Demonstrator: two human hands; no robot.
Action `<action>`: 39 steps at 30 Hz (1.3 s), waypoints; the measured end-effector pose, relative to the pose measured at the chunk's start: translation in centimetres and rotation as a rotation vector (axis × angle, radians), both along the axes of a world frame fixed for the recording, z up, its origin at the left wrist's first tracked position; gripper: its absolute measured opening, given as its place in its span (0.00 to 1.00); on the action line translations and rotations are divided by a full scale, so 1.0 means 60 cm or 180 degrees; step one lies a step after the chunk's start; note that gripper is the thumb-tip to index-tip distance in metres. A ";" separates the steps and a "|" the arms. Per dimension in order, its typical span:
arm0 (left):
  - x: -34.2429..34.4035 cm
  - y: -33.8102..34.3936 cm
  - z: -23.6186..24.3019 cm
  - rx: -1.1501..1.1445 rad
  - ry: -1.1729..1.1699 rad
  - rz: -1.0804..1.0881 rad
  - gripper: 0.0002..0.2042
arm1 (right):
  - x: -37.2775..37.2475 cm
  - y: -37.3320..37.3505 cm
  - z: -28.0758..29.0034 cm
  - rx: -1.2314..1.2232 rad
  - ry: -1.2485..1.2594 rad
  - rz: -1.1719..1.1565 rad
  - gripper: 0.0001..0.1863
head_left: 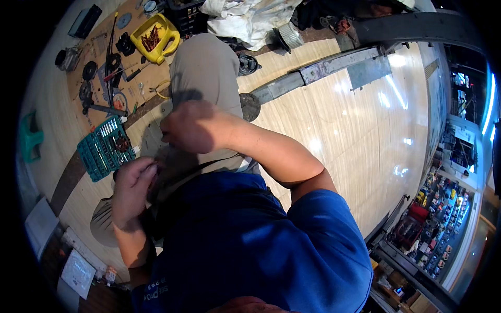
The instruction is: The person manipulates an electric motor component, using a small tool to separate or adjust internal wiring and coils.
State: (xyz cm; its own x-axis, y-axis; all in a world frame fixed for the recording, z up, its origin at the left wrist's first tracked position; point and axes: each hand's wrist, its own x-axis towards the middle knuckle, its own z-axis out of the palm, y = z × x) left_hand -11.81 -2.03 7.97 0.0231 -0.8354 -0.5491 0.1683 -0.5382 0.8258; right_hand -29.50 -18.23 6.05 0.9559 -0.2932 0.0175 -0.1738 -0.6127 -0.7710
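My right hand (192, 128) is curled closed above my lap, beside my bent knee in grey-brown trousers (203, 68). Lower and to its left, my left hand (131, 185) has its thumb and fingers pinched together. Whatever either hand holds is too small and shadowed to make out; a dark gap separates the two. Close to my left hand, an open green socket set case (90, 156) lies on the floor, with metal sockets in rows and a brownish round part on top. Beyond it rest a hammer (108, 110) and yellow-handled pliers (160, 91).
A cardboard sheet (83, 112) carries a cut-open yellow jug (174, 48) of screws, a screwdriver (136, 72) and dark round parts. A blower wheel (290, 37) sits by white cloth (250, 21). A metal lift arm (339, 65) crosses the tiled floor. A green stool (32, 136) stands far left.
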 end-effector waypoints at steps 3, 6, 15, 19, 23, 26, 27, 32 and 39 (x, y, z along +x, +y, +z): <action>-0.034 -0.036 -0.015 -0.0041 -0.2345 -0.0493 0.09 | 0.012 0.017 0.015 -0.0496 -0.0182 -0.0625 0.10; -0.037 -0.031 -0.077 -0.0454 -0.0827 0.1697 0.10 | 0.040 0.074 0.024 -0.0573 0.0005 -0.0673 0.09; -0.001 -0.036 -0.033 -0.1532 0.2105 0.1898 0.14 | 0.031 0.118 -0.028 -0.0079 -0.0559 -0.0816 0.07; 0.023 -0.016 -0.039 -0.1223 0.2387 0.1504 0.14 | 0.014 0.114 -0.030 0.0244 -0.0472 -0.0538 0.08; 0.042 0.010 -0.048 -0.1462 0.1795 0.0555 0.15 | -0.003 0.084 -0.037 -0.0166 -0.0072 -0.0056 0.09; 0.060 0.036 -0.037 -0.0963 0.0691 -0.0055 0.10 | -0.014 0.052 -0.036 -0.0036 -0.0104 -0.0230 0.09; 0.048 0.028 -0.024 -0.0170 0.0296 -0.0035 0.06 | -0.013 0.042 -0.035 0.0124 -0.0107 -0.0295 0.08; -0.012 -0.047 -0.042 -0.0099 -0.1607 0.0154 0.10 | 0.023 0.048 0.015 0.0040 0.0376 -0.0840 0.07; -0.010 -0.062 -0.083 -0.0713 0.0079 0.1859 0.14 | 0.072 0.095 0.006 0.0494 -0.0518 -0.1296 0.10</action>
State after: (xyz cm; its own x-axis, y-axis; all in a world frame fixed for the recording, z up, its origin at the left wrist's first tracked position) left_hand -12.38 -5.72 3.01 0.5001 -0.7837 -0.3683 0.4030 -0.1658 0.9001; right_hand -25.17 -12.55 6.39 0.7508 -0.6551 0.0839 -0.2456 -0.3948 -0.8854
